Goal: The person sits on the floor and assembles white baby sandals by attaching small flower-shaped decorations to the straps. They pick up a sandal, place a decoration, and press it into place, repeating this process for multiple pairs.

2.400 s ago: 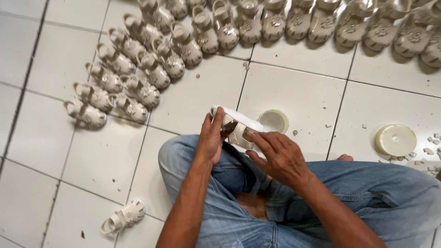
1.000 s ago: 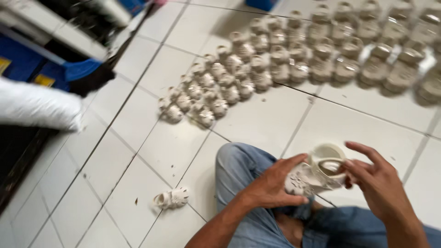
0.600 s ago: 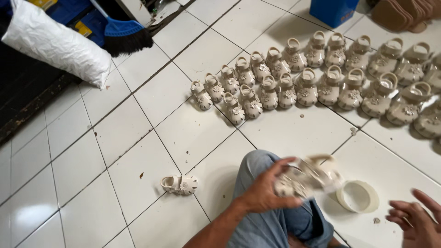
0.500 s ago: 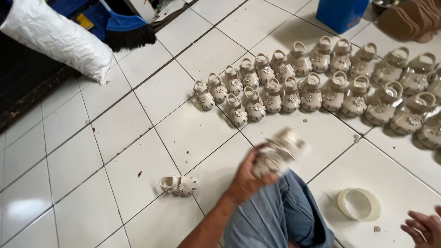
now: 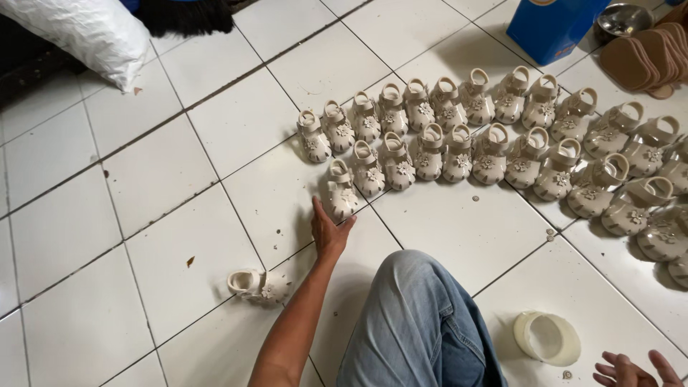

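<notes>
My left hand reaches forward over the white tiled floor and its fingers touch a small cream sandal standing at the near left end of the rows. Several matching cream sandals with flower trims stand in two curved rows beyond it. My right hand shows only its fingers at the bottom right edge, spread and holding nothing. One lone cream sandal lies on its side to the left of my forearm. My knee in blue jeans fills the lower middle.
A round cream lid lies on the tiles near my right hand. A white filled sack rests at top left. A blue box, a metal bowl and a stack of brown soles sit at top right.
My left hand carried the sandal from my lap forward and down, setting it at the near end of the rows. My right hand let go and dropped to the lower right.
</notes>
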